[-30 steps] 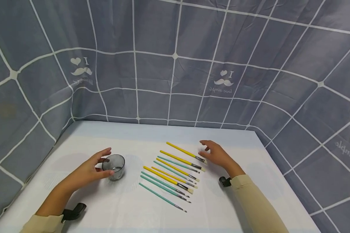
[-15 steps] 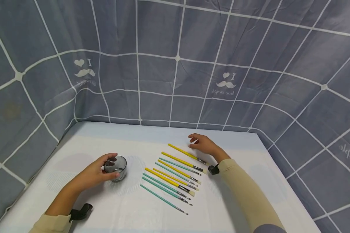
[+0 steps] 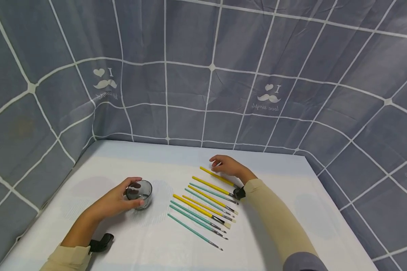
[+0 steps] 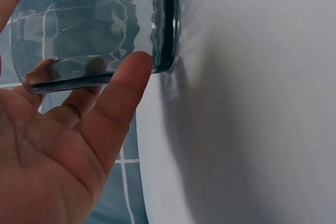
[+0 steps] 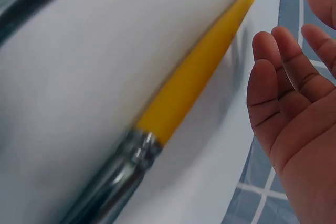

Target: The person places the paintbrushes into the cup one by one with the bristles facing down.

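Note:
My left hand (image 3: pixel 115 201) holds a clear greyish drinking glass (image 3: pixel 144 195), thumb on the near side and fingers round the far side. The glass stands upright on the white table; in the left wrist view, the thumb tip lies low near its base. My right hand (image 3: pixel 228 165) hovers over the far end of a row of paintbrushes, beside the farthest yellow paintbrush (image 3: pixel 225 180). Its fingers are loosely bent with nothing between them. In the right wrist view, that yellow handle (image 5: pixel 189 87) lies apart from the fingertips. The right wrist camera hides some bristle ends.
Several yellow and teal paintbrushes lie roughly parallel at mid-table, bristles toward the right, among them a thick yellow paintbrush (image 3: pixel 193 205) and the nearest teal paintbrush (image 3: pixel 193 231). A grey curtain (image 3: pixel 186 86) with white grid lines encloses the white table (image 3: pixel 139 248) behind and at the sides.
My left hand has closed in further round the glass, which stays in place. My right hand has moved left, from the bristle end of the farthest yellow paintbrush toward its handle end.

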### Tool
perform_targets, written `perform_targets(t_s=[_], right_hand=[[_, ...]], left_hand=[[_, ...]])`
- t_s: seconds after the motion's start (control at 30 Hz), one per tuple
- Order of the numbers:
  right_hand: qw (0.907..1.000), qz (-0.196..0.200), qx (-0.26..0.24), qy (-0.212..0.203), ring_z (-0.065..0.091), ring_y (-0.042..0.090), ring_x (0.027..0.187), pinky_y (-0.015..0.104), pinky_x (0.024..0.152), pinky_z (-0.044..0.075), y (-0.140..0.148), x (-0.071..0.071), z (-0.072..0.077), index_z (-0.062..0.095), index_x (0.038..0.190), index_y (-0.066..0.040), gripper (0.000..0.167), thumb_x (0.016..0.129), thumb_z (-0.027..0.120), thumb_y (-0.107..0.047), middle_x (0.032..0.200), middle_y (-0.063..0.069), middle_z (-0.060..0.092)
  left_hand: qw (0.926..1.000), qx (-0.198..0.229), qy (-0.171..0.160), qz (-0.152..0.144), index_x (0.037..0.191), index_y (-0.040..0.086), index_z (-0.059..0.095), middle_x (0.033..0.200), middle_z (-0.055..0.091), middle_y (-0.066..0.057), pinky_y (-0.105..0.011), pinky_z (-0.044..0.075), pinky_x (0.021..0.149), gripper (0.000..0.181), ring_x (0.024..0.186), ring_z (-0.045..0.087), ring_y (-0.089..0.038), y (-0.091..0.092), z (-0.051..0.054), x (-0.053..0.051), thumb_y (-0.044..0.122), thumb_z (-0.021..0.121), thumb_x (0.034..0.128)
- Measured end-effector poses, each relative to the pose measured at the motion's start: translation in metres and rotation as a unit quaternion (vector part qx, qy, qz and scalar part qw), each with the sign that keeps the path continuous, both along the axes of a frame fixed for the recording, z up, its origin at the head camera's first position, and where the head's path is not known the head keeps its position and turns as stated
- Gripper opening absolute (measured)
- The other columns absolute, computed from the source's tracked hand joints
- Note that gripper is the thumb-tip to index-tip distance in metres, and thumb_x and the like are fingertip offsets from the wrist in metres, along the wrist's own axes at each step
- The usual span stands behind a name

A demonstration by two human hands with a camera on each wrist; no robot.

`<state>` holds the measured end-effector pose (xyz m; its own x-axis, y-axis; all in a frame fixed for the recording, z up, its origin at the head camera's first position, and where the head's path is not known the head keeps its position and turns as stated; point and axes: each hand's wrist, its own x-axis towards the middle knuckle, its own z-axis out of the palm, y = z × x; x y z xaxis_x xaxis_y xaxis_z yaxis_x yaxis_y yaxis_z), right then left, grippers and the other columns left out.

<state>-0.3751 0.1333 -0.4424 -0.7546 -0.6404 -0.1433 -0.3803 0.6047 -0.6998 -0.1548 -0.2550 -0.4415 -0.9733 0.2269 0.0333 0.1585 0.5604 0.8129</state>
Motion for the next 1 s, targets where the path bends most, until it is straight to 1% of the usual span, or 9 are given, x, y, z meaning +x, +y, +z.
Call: perform_targets(t_s=[0.07,0.13,0.27,0.4,0.47,0.67,0.77,0.87,1.0], right_hand=[[1.0000,0.004,0.003,-0.007,0.061,0.021,0.099,0.036,0.084,0.050,-0.006,-0.001,-0.001,0.054,0.138,-0.002,0.042,0.099,0.063,-0.014,0.114,0.009,0.062],[0.9999,0.007,0.009,-0.004,0.061,0.020,0.098,0.035,0.084,0.049,-0.011,-0.003,-0.001,0.055,0.138,-0.003,0.041,0.099,0.062,-0.015,0.114,0.008,0.062],[0.9998,0.001,0.019,-0.003,0.060,0.018,0.095,0.034,0.082,0.049,-0.021,-0.006,-0.002,0.057,0.136,-0.007,0.039,0.098,0.063,-0.016,0.112,0.005,0.062],[0.9997,0.002,0.017,-0.018,0.058,0.018,0.088,0.033,0.077,0.048,-0.030,-0.010,-0.004,0.058,0.135,-0.007,0.038,0.098,0.064,-0.016,0.112,0.006,0.062],[0.9995,0.003,0.019,-0.024,0.057,0.019,0.084,0.032,0.074,0.048,-0.033,-0.011,-0.004,0.058,0.134,-0.007,0.038,0.098,0.064,-0.015,0.111,0.008,0.062],[0.9992,0.004,0.029,-0.027,0.052,0.017,0.082,0.031,0.076,0.044,-0.036,-0.016,-0.005,0.060,0.132,-0.007,0.034,0.098,0.063,-0.010,0.104,0.007,0.061],[0.9985,0.017,0.041,-0.031,0.049,0.016,0.078,0.030,0.074,0.042,-0.037,-0.018,-0.007,0.061,0.129,-0.008,0.033,0.097,0.063,-0.008,0.098,0.005,0.059],[0.9970,0.041,0.057,-0.035,0.047,0.015,0.074,0.028,0.072,0.041,-0.037,-0.020,-0.010,0.063,0.126,-0.007,0.029,0.096,0.063,-0.007,0.092,0.004,0.056],[0.9956,0.064,0.064,-0.024,0.046,0.015,0.077,0.028,0.074,0.040,-0.039,-0.021,-0.011,0.064,0.119,-0.007,0.025,0.095,0.064,-0.004,0.091,0.003,0.053]], left_hand=[[1.0000,0.002,-0.002,-0.001,0.148,0.006,0.034,0.136,0.050,-0.022,-0.055,0.041,0.091,0.079,0.122,0.050,-0.041,0.000,-0.001,0.000,0.031,0.078,0.0871],[1.0000,0.003,-0.001,-0.001,0.147,0.008,0.035,0.136,0.050,-0.022,-0.055,0.041,0.091,0.078,0.122,0.050,-0.040,-0.001,-0.002,0.000,0.031,0.078,0.0868],[0.9999,0.012,-0.003,-0.004,0.147,0.010,0.035,0.136,0.050,-0.021,-0.053,0.042,0.091,0.077,0.122,0.051,-0.039,-0.001,-0.003,0.000,0.032,0.078,0.0870],[0.9998,0.018,-0.007,-0.003,0.147,0.009,0.034,0.136,0.050,-0.021,-0.052,0.042,0.091,0.078,0.121,0.051,-0.038,-0.001,-0.005,-0.002,0.031,0.078,0.0867],[0.9999,0.014,-0.007,-0.003,0.147,0.008,0.033,0.136,0.050,-0.021,-0.051,0.042,0.091,0.079,0.121,0.051,-0.038,-0.002,-0.005,-0.004,0.031,0.078,0.0868],[0.9999,0.007,-0.008,-0.004,0.148,0.009,0.033,0.136,0.049,-0.022,-0.051,0.043,0.090,0.079,0.120,0.053,-0.038,-0.003,-0.003,-0.007,0.032,0.078,0.0870],[0.9999,0.011,-0.012,-0.004,0.148,0.009,0.033,0.136,0.049,-0.023,-0.050,0.044,0.089,0.079,0.120,0.053,-0.038,-0.003,-0.004,-0.007,0.032,0.078,0.0869],[0.9998,0.012,-0.017,-0.007,0.148,0.008,0.033,0.136,0.050,-0.023,-0.049,0.044,0.089,0.079,0.120,0.053,-0.038,-0.003,-0.007,-0.006,0.032,0.078,0.0868],[0.9997,0.015,-0.015,-0.007,0.147,0.008,0.032,0.136,0.050,-0.023,-0.049,0.045,0.089,0.079,0.119,0.054,-0.037,-0.004,-0.008,-0.005,0.031,0.078,0.0869]])
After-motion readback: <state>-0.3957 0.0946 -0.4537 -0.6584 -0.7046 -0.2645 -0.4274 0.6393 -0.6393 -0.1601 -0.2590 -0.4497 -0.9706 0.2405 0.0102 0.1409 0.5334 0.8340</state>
